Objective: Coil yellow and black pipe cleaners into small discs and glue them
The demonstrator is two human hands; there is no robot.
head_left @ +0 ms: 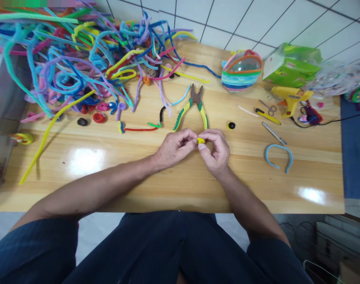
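A small yellow piece point(200, 141) is pinched between the fingertips of my left hand point(177, 148) and my right hand point(214, 150), just above the wooden table point(174, 189). Both hands are closed around it from either side. Directly beyond them lie pliers point(197, 103) with green and yellow handles, jaws pointing away. To the left of the pliers, a red stem point(138, 129) joins green and black pieces. A small black and yellow coil point(231, 125) rests to the right of my hands.
A tangled heap of colourful fuzzy stems point(70, 71) covers the back left. Toward the right are a striped basket point(241, 75), a green package point(295, 65), a yellow glue gun point(291, 100), a cutter point(268, 116), scissors point(270, 108) and a blue curved stem point(279, 146).
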